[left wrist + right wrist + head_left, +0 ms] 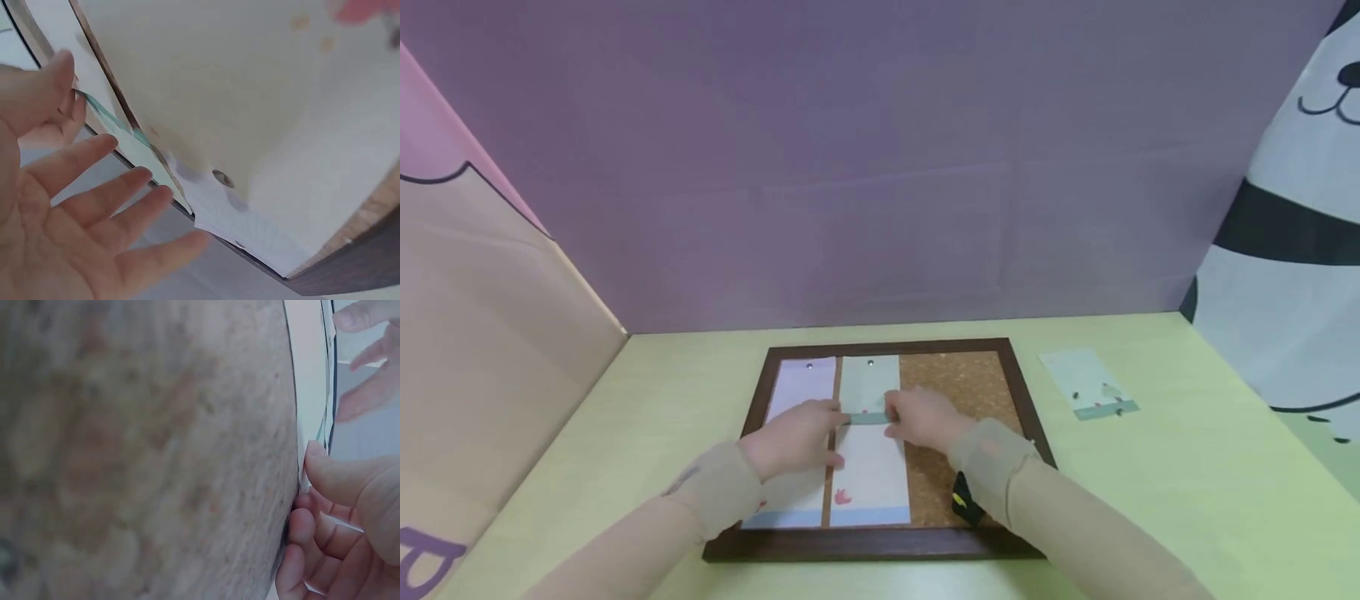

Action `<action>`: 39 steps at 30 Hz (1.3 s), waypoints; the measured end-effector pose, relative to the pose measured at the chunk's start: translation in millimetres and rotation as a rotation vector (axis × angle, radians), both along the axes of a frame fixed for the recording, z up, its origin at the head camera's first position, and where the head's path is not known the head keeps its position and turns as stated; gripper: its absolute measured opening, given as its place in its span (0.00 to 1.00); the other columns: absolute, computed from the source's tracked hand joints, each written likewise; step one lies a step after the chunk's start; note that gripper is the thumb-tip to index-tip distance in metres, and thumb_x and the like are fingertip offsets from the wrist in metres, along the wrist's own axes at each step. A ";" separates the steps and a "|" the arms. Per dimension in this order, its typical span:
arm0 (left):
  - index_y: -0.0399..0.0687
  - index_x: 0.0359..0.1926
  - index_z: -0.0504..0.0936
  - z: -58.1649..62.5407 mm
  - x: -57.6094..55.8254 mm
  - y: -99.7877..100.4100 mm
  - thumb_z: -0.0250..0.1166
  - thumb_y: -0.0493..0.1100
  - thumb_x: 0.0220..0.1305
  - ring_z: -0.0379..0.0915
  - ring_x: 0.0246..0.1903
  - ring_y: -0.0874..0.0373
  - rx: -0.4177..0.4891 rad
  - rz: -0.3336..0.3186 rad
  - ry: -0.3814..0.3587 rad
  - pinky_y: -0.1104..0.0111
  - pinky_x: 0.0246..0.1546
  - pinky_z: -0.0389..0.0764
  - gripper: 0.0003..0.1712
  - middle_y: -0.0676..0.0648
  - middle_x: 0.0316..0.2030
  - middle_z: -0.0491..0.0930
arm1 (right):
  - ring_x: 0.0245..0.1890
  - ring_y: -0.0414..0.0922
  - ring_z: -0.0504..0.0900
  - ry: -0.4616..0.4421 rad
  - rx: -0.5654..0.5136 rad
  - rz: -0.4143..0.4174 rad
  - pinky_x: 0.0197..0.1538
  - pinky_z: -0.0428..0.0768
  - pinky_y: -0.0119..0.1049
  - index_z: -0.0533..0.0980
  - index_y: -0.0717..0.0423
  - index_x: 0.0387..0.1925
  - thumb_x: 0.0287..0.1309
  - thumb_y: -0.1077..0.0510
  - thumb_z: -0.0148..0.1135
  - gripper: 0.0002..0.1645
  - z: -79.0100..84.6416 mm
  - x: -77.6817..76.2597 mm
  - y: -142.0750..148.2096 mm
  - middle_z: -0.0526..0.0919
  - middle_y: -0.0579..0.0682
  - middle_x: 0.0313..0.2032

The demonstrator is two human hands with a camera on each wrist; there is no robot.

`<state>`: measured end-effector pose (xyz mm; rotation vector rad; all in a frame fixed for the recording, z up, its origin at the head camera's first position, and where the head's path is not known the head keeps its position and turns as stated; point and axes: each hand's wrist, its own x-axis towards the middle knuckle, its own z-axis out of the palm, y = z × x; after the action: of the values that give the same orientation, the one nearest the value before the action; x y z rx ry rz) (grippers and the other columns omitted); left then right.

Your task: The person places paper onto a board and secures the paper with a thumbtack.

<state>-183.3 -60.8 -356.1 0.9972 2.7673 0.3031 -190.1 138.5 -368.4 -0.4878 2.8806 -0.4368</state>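
Observation:
A cork board (958, 375) in a dark wooden frame lies on the table, with paper sheets on it. The middle column has a pale green sheet (868, 387) with a round pin at its top and a darker green band along its lower edge. Below that band lies a white sheet (872, 467) with a pink figure and a blue strip. My right hand (925, 417) pinches the right edge of the green sheet between thumb and fingers. My left hand (797, 437) reaches to the band's left end, its fingers straight and spread in the left wrist view.
A lilac sheet (801, 387), pinned at the top, covers the board's left column. On the table to the right lies a loose pale sheet (1075, 371) with several small dark pins on it. Under my right wrist sits a black object (962, 498) with a yellow mark.

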 end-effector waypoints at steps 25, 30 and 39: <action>0.47 0.27 0.79 3.5 33.3 8.9 0.76 0.52 0.44 0.66 0.22 0.64 -0.155 -0.128 0.125 0.71 0.25 0.73 0.18 0.53 0.26 0.73 | 0.22 0.39 0.69 -0.011 -0.002 0.029 0.26 0.68 0.31 0.72 0.50 0.28 0.54 0.53 0.67 0.11 -1.0 -1.9 1.2 0.76 0.42 0.23; 0.46 0.27 0.79 1.4 34.8 11.1 0.77 0.52 0.42 0.68 0.22 0.62 -0.154 -0.114 0.134 0.71 0.25 0.75 0.19 0.52 0.25 0.73 | 0.23 0.40 0.69 -0.063 -0.021 0.049 0.28 0.68 0.32 0.72 0.49 0.28 0.57 0.53 0.65 0.09 -0.5 -5.4 4.2 0.76 0.43 0.25; 0.44 0.29 0.80 2.5 39.1 12.5 0.76 0.53 0.43 0.71 0.23 0.59 -0.195 -0.115 0.191 0.68 0.25 0.77 0.20 0.50 0.27 0.74 | 0.23 0.40 0.69 -0.114 -0.206 -0.001 0.28 0.68 0.32 0.77 0.54 0.31 0.62 0.55 0.59 0.07 10.5 -10.8 34.5 0.76 0.45 0.24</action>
<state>-144.2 -48.4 -353.6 1.1827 2.8211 -0.0822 -200.9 173.0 -357.9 -0.4766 2.7399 -0.7415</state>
